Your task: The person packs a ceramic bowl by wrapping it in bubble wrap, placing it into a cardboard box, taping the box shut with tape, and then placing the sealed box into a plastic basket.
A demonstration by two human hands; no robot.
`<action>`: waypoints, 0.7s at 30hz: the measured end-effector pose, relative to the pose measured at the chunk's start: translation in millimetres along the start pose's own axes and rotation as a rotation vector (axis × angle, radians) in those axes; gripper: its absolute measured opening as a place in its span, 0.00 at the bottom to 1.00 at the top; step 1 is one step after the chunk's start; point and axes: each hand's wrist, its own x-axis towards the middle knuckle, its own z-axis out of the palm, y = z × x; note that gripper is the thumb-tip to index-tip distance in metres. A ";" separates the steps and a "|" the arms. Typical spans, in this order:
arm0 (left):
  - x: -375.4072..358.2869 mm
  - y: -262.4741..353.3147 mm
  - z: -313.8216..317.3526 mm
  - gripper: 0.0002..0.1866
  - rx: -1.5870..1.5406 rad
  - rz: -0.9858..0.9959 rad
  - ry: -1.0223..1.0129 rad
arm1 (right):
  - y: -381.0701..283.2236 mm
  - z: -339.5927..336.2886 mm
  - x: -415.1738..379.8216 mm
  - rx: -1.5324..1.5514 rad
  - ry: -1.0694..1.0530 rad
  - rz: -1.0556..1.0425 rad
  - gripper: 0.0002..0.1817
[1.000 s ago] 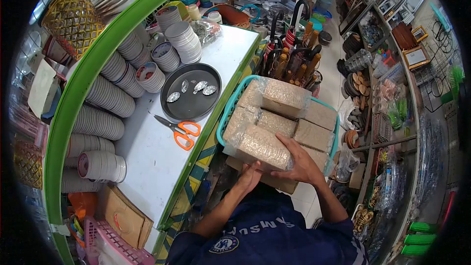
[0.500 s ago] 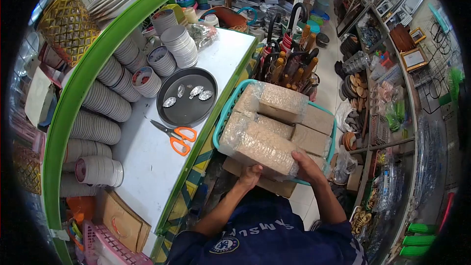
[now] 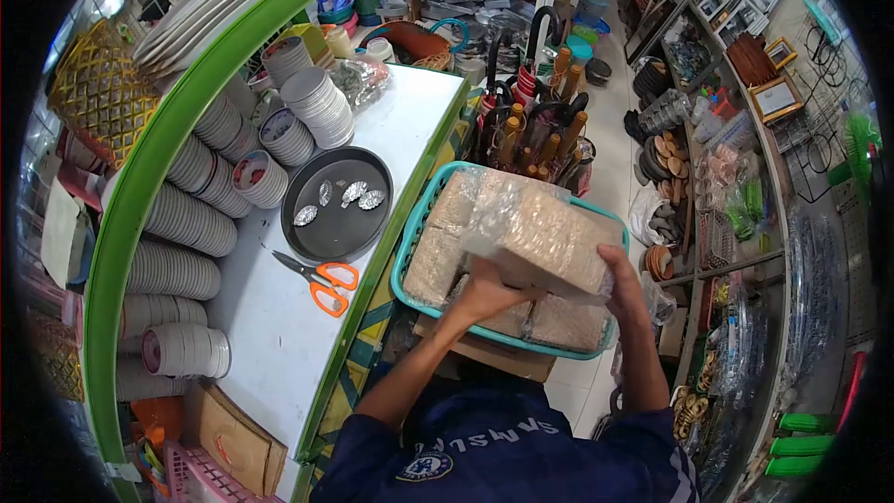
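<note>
A brown package wrapped in clear bubble plastic (image 3: 549,237) is held between both hands above a teal basket (image 3: 402,261). My left hand (image 3: 491,293) grips its near left side from below, fingers partly hidden under it. At its right end, my right hand (image 3: 622,281) is closed on the plastic. Several similar wrapped packages (image 3: 433,265) lie in the basket under and around the held one.
On the white counter (image 3: 251,317) left of the basket are a dark round pan (image 3: 340,224) with small foil molds, orange-handled scissors (image 3: 326,287) and stacked white bowls (image 3: 317,107). Umbrellas (image 3: 526,130) stand behind the basket. Shelves of goods line the right side.
Both hands have lifted the package and shifted it up and to the right over the basket, uncovering packages at the front left. The view has shifted slightly.
</note>
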 end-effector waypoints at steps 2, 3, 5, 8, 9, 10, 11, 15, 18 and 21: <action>23.3 -0.1 -15.6 0.45 0.175 0.030 -0.032 | -12.7 -3.9 9.3 0.000 0.035 -0.063 0.35; 31.6 -14.1 -18.8 0.49 0.471 0.132 0.047 | -17.6 -7.7 13.9 -0.002 0.068 -0.123 0.35; 51.2 -23.0 -29.5 0.53 0.763 0.235 0.128 | -20.2 -25.7 27.4 -0.021 0.076 -0.148 0.36; 81.4 -24.7 -49.6 0.63 0.857 0.075 -0.073 | -30.9 -39.2 44.6 0.004 0.072 -0.176 0.37; 88.6 -29.6 -56.3 0.63 0.857 0.079 -0.077 | -33.2 -41.2 49.0 0.006 0.076 -0.178 0.37; 95.0 -36.2 -62.2 0.62 0.835 0.086 -0.175 | -34.4 -43.4 52.8 0.021 0.107 -0.186 0.36; 99.8 -42.5 -65.4 0.61 0.812 0.091 -0.273 | -35.3 -45.2 56.2 0.036 0.137 -0.192 0.36; 116.5 -53.9 -68.5 0.54 0.711 0.172 -0.336 | -33.4 -49.5 65.3 0.044 0.149 -0.175 0.36; 119.3 -54.6 -69.2 0.52 0.669 0.210 -0.308 | -29.4 -49.5 69.2 0.026 0.166 -0.161 0.36; 117.4 -48.7 -75.0 0.51 0.590 0.147 -0.383 | -30.5 -42.6 71.5 0.009 0.232 -0.197 0.34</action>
